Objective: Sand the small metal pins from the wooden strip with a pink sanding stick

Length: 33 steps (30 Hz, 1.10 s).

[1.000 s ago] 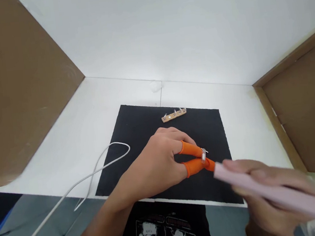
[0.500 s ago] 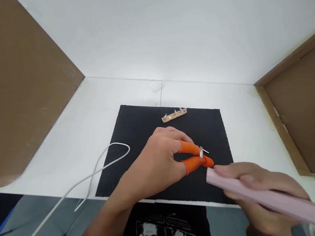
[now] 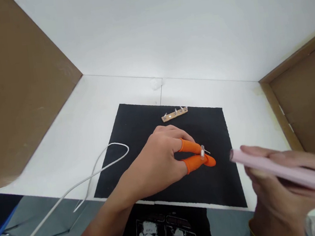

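Observation:
My left hand (image 3: 162, 159) hovers over the black mat (image 3: 136, 128), thumb and forefinger in orange finger cots. Between those two fingertips it pinches a small clear part with thin metal pins (image 3: 203, 152). My right hand (image 3: 279, 187) is at the lower right, closed around a long pale pink tool (image 3: 289, 173). The tool's tip points left and stands a short way to the right of the pinched part, not touching it. A small tan strip board with several clear parts (image 3: 174, 113) lies near the mat's far edge.
A white cable (image 3: 100, 166) loops across the mat's left corner and off the white table's front edge. Brown cardboard walls stand at the left (image 3: 15, 92) and right (image 3: 308, 93). A white wall rises behind the table.
The pink tool's tip had been touching the pinched part; my right hand has pulled it back to the right. My left hand has stayed where it was.

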Each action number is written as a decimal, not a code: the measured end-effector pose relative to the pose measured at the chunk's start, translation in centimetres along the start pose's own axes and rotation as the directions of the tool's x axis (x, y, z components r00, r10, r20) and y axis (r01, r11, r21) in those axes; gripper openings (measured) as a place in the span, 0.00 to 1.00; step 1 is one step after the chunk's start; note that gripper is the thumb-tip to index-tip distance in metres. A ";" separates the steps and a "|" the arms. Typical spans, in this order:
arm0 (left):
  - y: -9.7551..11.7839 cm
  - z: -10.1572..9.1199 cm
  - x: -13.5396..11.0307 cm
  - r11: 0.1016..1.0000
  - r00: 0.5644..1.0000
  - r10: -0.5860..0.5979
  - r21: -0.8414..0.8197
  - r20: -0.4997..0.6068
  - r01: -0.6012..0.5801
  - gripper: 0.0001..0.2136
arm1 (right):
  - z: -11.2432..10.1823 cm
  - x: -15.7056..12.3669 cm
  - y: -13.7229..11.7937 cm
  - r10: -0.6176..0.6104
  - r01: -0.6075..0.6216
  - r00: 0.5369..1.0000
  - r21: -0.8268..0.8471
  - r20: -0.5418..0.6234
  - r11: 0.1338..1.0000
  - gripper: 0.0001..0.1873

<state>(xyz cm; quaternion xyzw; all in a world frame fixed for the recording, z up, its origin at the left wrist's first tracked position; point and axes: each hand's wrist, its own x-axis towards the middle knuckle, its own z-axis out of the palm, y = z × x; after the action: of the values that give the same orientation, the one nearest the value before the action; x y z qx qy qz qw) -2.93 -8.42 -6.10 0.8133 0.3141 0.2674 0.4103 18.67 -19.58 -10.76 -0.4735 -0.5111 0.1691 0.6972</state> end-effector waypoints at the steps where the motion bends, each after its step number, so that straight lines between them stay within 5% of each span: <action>1: 0.0 0.0 0.0 1.000 1.000 0.002 0.000 -0.003 -0.002 0.05 | 0.1 0.4 0.2 -0.043 0.042 0.997 -0.018 -0.061 0.999 0.22; 3: 0.0 0.2 0.1 1.000 1.000 0.006 -0.001 -0.002 -0.006 0.05 | 0.3 0.8 0.5 -0.110 0.108 0.991 -0.030 -0.074 0.994 0.23; 8: -1.5 0.8 1.0 0.998 0.993 0.059 0.037 -0.106 -0.056 0.05 | 0.4 -0.3 0.8 0.034 -0.036 0.954 0.000 0.297 0.999 0.19; 11: -4.7 1.2 2.3 0.974 0.963 0.053 0.226 -0.263 0.008 0.05 | 0.4 -0.8 1.3 0.061 -0.069 0.965 0.021 0.254 0.997 0.21; 15: -9.5 0.8 4.4 0.935 0.939 -0.044 0.316 -0.341 0.159 0.03 | 0.6 -0.9 2.2 0.119 -0.124 0.971 0.012 0.210 0.992 0.20; 24: -13.6 0.4 6.5 0.887 0.986 -0.121 0.432 -0.119 0.161 0.05 | 0.3 -1.7 3.1 0.192 -0.187 0.964 -0.045 0.181 0.981 0.18; 33: -15.3 1.4 7.3 0.857 0.986 -0.154 0.487 -0.063 0.166 0.05 | -0.4 -1.9 3.5 0.229 -0.221 0.962 -0.072 0.147 0.973 0.15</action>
<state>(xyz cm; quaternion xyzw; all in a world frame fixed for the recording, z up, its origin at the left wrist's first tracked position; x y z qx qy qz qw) -1.59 3.33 -18.35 0.8589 0.4425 0.1529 0.2077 19.09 -19.41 -14.79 -0.5331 -0.5108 0.2691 0.6185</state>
